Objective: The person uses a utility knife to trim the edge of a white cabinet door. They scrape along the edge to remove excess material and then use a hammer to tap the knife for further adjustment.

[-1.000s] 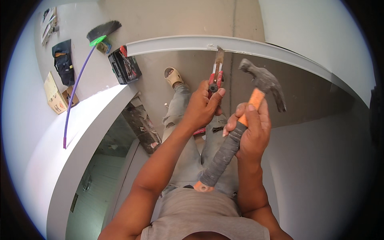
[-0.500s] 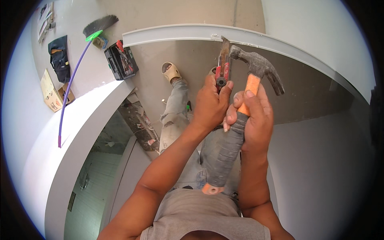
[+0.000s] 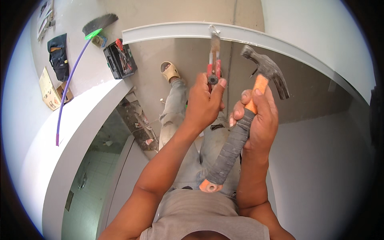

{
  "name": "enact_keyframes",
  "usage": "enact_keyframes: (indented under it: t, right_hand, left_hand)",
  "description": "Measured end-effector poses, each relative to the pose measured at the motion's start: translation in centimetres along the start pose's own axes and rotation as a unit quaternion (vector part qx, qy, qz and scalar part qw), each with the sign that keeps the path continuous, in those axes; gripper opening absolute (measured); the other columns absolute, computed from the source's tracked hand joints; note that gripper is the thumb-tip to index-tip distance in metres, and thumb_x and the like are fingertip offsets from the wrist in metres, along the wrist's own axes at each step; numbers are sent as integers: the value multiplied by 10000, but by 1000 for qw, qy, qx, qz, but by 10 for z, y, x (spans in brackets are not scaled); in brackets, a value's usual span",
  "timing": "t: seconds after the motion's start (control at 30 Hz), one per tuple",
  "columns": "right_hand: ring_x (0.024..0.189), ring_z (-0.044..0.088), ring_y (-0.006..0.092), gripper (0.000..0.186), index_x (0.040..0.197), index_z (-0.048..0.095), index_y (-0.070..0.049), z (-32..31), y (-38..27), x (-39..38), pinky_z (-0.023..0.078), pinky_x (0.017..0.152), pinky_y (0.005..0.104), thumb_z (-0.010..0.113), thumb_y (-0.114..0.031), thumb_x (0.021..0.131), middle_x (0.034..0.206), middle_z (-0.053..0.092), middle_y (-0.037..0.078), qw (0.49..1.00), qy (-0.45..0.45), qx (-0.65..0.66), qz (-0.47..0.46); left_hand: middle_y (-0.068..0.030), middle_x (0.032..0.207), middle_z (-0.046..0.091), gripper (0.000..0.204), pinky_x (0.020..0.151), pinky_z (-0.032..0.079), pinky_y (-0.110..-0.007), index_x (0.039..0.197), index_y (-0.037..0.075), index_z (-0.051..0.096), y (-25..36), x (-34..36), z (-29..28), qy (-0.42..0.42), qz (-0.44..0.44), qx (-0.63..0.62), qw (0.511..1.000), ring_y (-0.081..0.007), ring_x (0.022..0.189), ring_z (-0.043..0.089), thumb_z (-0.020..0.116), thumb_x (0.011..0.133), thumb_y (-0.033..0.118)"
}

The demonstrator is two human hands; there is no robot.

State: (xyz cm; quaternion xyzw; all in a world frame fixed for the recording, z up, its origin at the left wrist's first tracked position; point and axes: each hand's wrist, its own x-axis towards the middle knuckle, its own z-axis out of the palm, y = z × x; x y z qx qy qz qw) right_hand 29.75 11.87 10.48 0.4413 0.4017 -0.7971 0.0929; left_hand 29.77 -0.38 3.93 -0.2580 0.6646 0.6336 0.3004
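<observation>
My left hand (image 3: 203,102) is closed around a red-handled tool (image 3: 214,70) with a flat, rusty blade and a round, toothed pivot; its exact kind is unclear. The blade's tip meets or overlaps a white strip (image 3: 172,33) at a chipped spot. Beside it, my right hand (image 3: 262,124) grips a claw hammer (image 3: 230,154) by its orange handle, wrapped in dark tape. The hammer's head points up and away from me, apart from the blade.
An open black toolbox (image 3: 120,60) stands at the left, near a broom (image 3: 72,86) with a purple handle. A dark bag (image 3: 59,58) and a cardboard box (image 3: 51,94) lie farther left. My sandalled foot (image 3: 170,71) is below the strip.
My left hand has shifted left with the red-handled tool, its tip now farther left along the strip. The hammer has moved slightly right and away from the blade.
</observation>
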Motion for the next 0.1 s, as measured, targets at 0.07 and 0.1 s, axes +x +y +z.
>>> enact_keyframes:
  t: [0.07,0.1]
  right_hand:
    - [551,616,174,229,1215,480,22,-3,-1,-1,548,423,331,449,-144,1061,869,569,78,1000,15,2,-21]
    - [557,619,180,239,1225,474,22,-4,-3,-2,553,426,332,453,-155,1064,870,567,79,999,16,4,-28]
  left_hand:
    - [-50,706,625,278,504,489,-311,1072,18,527,-3,-6,-3,-44,2,20,999,-141,535,643,639,1035,270]
    - [-68,726,645,340,515,494,-308,1207,30,548,-9,-7,0,-58,8,-6,998,-151,547,648,667,1019,287]
